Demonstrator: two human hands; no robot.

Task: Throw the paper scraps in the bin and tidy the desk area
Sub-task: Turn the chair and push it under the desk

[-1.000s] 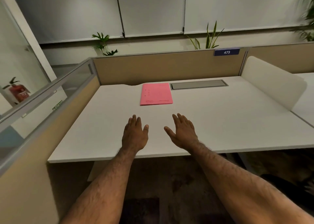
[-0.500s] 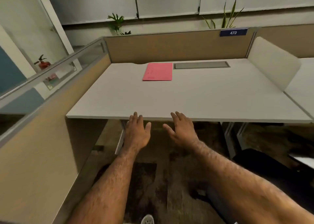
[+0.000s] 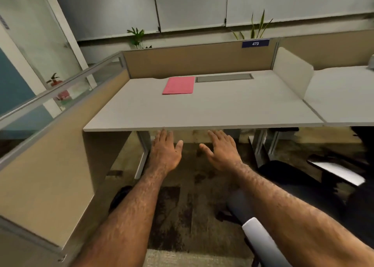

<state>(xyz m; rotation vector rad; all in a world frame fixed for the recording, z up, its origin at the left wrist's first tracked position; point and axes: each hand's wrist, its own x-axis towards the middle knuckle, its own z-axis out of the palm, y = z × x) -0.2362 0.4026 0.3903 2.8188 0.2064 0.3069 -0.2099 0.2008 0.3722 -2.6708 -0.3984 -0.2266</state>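
Observation:
A pink paper folder (image 3: pixel 178 85) lies flat near the back of the white desk (image 3: pixel 202 110), just left of a grey cable tray lid (image 3: pixel 224 77). My left hand (image 3: pixel 165 152) and my right hand (image 3: pixel 221 152) hover side by side, palms down, fingers spread, just in front of and below the desk's front edge. Neither hand holds anything. No paper scraps and no bin are in view.
A tan partition (image 3: pixel 198 64) closes the desk's back and another tan partition (image 3: pixel 50 165) its left side. A white divider (image 3: pixel 291 72) separates a neighbouring desk on the right. A dark office chair (image 3: pixel 303 177) stands at right, its white-tipped armrest (image 3: pixel 261 240) below my right forearm. Patterned carpet lies underfoot.
The view has pulled back from the desk. My hands, over the desktop a second ago, now hang in front of its edge above the floor, still open and empty.

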